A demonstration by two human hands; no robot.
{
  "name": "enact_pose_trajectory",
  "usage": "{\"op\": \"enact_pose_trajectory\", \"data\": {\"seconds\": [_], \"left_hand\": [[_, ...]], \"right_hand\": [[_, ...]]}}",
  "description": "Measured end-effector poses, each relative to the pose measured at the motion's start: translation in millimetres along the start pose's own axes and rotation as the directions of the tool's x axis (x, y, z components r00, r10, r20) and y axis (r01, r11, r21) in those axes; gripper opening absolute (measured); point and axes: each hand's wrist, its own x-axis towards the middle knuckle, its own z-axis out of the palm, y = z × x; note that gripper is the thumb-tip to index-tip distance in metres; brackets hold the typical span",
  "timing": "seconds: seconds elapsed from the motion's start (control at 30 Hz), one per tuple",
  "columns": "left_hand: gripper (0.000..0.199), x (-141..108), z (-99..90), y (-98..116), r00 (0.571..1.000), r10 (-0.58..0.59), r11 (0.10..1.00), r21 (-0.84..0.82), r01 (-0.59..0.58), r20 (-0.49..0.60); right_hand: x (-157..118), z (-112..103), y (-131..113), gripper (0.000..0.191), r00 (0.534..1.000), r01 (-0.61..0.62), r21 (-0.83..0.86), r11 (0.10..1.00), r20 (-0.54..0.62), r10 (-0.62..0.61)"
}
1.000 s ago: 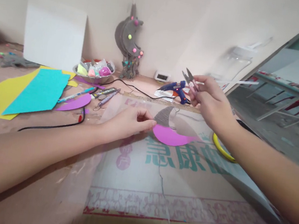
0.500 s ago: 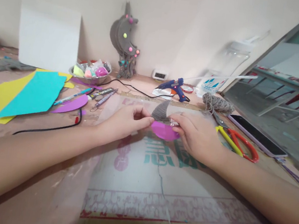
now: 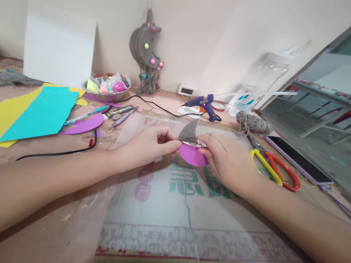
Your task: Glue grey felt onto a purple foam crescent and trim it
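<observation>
Between my two hands is a small piece with a curved, pointed grey yarn-wrapped part (image 3: 189, 130) standing up and a rounded purple part (image 3: 193, 155) below it. My left hand (image 3: 156, 143) pinches its left end between thumb and fingers. At its right end, the fingers of my right hand (image 3: 220, 154) are closed on it, near a small shiny bit. Beneath my hands lies a clear sheet over a printed board (image 3: 159, 208) with green characters and a red patterned border.
A blue glue gun (image 3: 204, 105), a ball of grey yarn (image 3: 253, 123), scissors (image 3: 275, 165) and a phone (image 3: 298, 159) lie beyond and right. Coloured sheets (image 3: 42, 111), pens and a bowl (image 3: 109, 94) are left. A grey moon ornament (image 3: 145, 49) is against the wall.
The held piece has tilted slightly, showing a pale edge between the grey and purple parts. Both hands keep their hold, and the view has shifted a little.
</observation>
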Motion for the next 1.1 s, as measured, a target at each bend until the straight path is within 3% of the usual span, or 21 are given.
{"op": "enact_pose_trajectory", "data": {"seconds": [0.3, 0.77, 1.1], "left_hand": [[0.018, -0.1, 0.5, 0.4, 1.000, -0.008, 1.000, -0.021, 0.008, 0.011], [0.018, -0.4, 0.8, -0.3, 1.000, 0.009, 1.000, -0.019, -0.009, 0.008], [0.017, 0.0, 0.7, -0.4, 1.000, 0.004, 1.000, -0.006, -0.004, 0.023]], "right_hand": [[0.8, 0.7, 1.8, 0.033, 1.000, -0.004, 0.088, 0.996, 0.003, 0.004], [2.2, -0.4, 1.5, 0.031, 0.992, -0.088, 0.140, 0.986, 0.099, 0.074], [0.0, 2.3, 3.5, 0.031, 0.998, -0.041, 0.117, 0.992, 0.052, 0.035]]}}
